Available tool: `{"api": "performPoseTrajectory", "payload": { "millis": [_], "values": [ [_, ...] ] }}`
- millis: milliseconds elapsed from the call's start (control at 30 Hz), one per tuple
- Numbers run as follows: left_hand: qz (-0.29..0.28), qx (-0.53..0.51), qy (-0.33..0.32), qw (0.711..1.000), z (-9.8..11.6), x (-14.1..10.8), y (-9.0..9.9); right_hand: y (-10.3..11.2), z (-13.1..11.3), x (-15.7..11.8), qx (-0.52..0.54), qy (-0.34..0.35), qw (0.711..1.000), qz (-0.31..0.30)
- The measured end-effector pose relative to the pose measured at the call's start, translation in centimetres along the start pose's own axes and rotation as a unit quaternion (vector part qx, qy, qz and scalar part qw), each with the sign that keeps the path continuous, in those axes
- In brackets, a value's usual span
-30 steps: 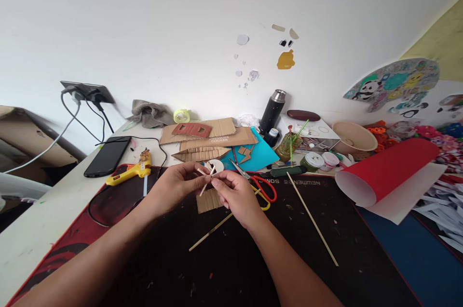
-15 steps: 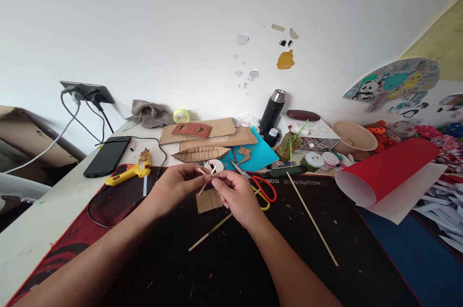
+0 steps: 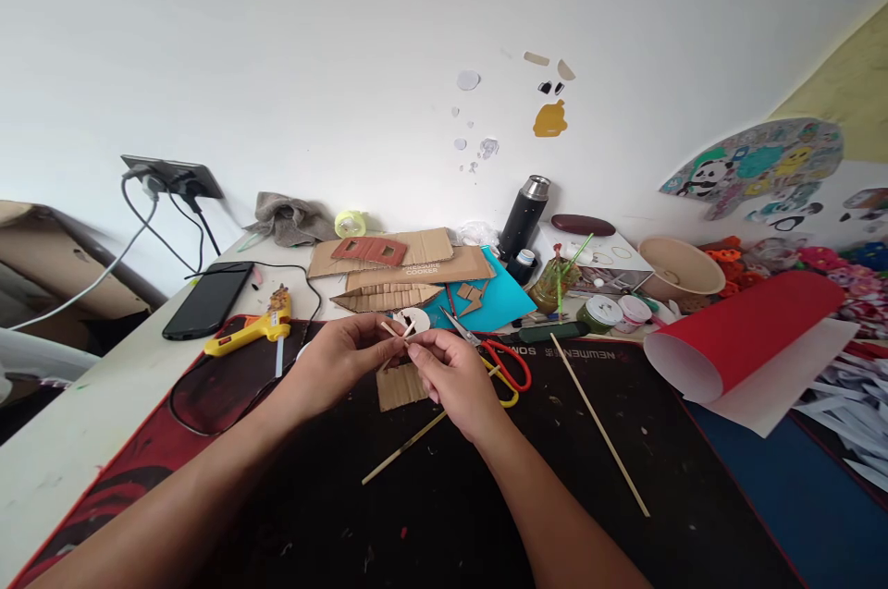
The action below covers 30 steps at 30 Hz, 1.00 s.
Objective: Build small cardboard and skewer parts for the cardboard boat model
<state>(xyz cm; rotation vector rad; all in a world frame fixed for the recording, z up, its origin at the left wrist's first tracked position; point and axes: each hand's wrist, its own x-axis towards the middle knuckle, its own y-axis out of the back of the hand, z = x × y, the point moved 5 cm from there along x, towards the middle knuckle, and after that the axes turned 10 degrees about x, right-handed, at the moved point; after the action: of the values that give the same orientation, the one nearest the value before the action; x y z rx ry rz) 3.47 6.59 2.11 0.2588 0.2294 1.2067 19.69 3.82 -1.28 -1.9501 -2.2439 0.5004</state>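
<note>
Above the dark desk mat, my left hand (image 3: 347, 358) and my right hand (image 3: 450, 376) meet fingertip to fingertip. Both are closed in a pinch on a few short wooden sticks (image 3: 410, 328), which cross each other; how they are joined is hidden by my fingers. A small piece of corrugated cardboard (image 3: 400, 388) lies under my hands. Just beyond my right hand are scissors (image 3: 505, 365) with red and yellow handles. One long wooden stick (image 3: 399, 453) passes beneath my right hand, and another (image 3: 602, 427) lies to its right.
A yellow glue gun (image 3: 253, 330) and a black phone (image 3: 206, 300) lie at the left. Cardboard pieces (image 3: 388, 273) and blue paper (image 3: 510, 302) are stacked behind my hands. Farther back stands a black flask (image 3: 524, 217). A roll of red paper (image 3: 753, 330) rests at the right.
My hands stay almost in place with the sticks between the fingertips. The crossed sticks have tilted slightly, and the whole view has shifted a little.
</note>
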Motion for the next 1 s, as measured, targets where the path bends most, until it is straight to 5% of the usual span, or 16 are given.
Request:
{"api": "performPoseTrajectory", "payload": {
  "millis": [1000],
  "values": [
    [-0.030,-0.072,0.024,0.997,-0.45,0.20,0.32,-0.18,-0.13,-0.11,-0.006,-0.001,1.000,-0.006]
  ]
}}
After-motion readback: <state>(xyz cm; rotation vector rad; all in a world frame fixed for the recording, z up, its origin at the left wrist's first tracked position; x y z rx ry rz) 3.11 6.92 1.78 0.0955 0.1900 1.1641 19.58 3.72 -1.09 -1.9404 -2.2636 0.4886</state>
